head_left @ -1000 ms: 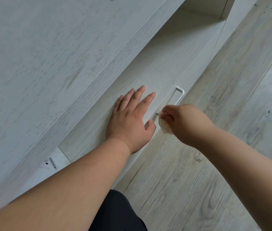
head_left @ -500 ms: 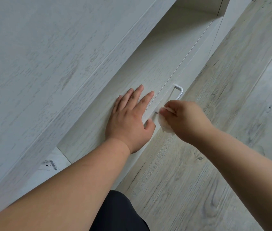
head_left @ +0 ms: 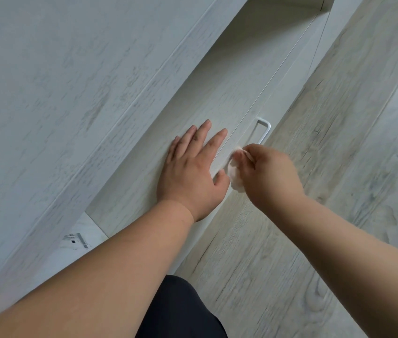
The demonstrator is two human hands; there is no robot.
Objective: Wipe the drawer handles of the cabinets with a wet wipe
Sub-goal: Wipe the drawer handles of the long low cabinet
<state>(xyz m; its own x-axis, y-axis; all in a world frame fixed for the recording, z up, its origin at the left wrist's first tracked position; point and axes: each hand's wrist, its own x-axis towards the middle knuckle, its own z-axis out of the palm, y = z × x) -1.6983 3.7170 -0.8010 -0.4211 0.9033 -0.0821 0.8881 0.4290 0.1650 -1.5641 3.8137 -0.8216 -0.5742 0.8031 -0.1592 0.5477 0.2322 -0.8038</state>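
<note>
Head view: the left hand (head_left: 193, 172) lies flat in the middle of the frame on a pale wood-grain drawer front (head_left: 229, 93). Its fingers are straight and slightly spread, pointing to the upper right, and the thumb reaches toward the seam between two drawers. Just to its right, the right hand (head_left: 272, 174) has its fingers curled and pinches a crumpled white wet wipe (head_left: 234, 176). The wipe sits at the lower, near end of the white drawer handle (head_left: 264, 131) and hides that end. The upper end of the handle, with its bent corner, shows free above the right hand.

The cabinet top (head_left: 71, 93) fills the upper left of the frame. The light plank floor (head_left: 339, 167) takes the right side. At the lower left, beside the left forearm, a small white sticker (head_left: 78, 241) carries a barcode and dark marks, but its writing is too blurred to read. A dark garment (head_left: 181, 311) shows at the bottom centre, between the two forearms.
</note>
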